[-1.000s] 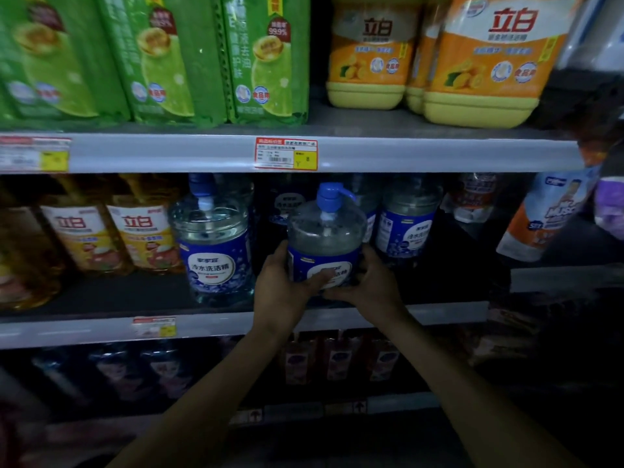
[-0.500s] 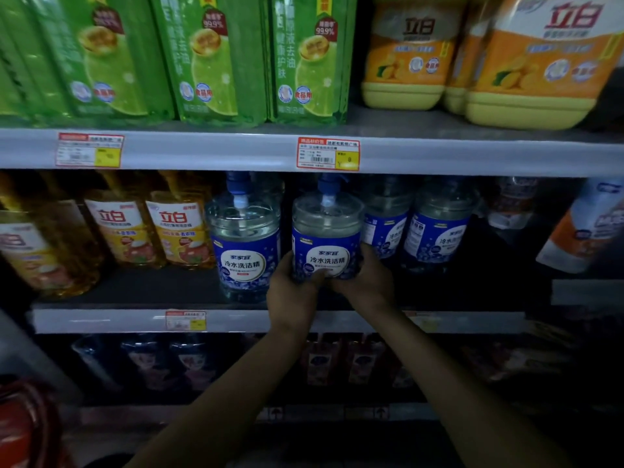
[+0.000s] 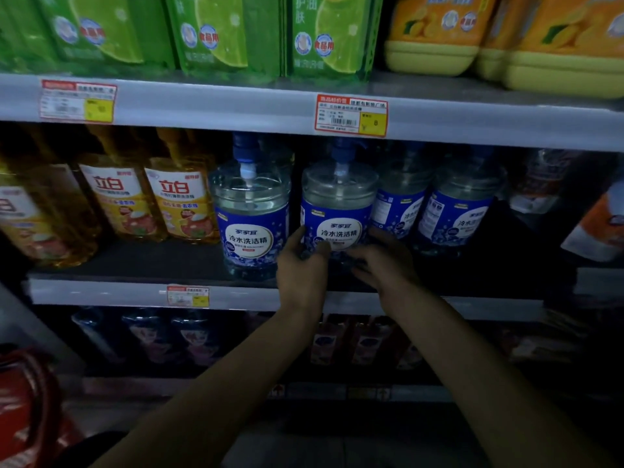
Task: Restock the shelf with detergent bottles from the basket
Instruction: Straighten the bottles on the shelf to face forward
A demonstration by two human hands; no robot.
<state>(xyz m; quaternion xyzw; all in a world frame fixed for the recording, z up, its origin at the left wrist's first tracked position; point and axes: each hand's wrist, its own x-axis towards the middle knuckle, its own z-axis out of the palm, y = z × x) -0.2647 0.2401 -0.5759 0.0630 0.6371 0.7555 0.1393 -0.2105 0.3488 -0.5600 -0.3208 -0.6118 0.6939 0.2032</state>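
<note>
The detergent bottle [image 3: 337, 204], clear with a blue label and a blue pump top, stands upright on the middle shelf [image 3: 101, 293], near its front edge. The left hand [image 3: 302, 268] is at the bottle's seven o'clock. Its thumb lies against the left edge of the label and its fingers [image 3: 322, 247] curl onto the lower front, so it holds the bottle by its base. The right hand [image 3: 388, 268] is at the bottle's five o'clock, with its fingers [image 3: 359, 255] reaching across toward the base. In the dim, blurred light I cannot tell whether they grip the bottle or only rest beside it.

At nine o'clock of the bottle stands a matching bottle [image 3: 251, 224], just beside it but apart. At three o'clock two more blue-label bottles [image 3: 459, 214] sit a little further back. Beyond the matching bottle, further toward nine o'clock, stands a row of yellow bottles [image 3: 114, 197] with white and red labels.

On the upper shelf [image 3: 219, 106], at twelve o'clock, green packs [image 3: 223, 32] stand to the left and orange jugs [image 3: 435, 35] with yellow bases to the right. A red and yellow price tag [image 3: 351, 114] is fixed to its edge, directly above the held bottle.

A red basket [image 3: 23, 410] shows partly at the view's eight o'clock, blurred.
</note>
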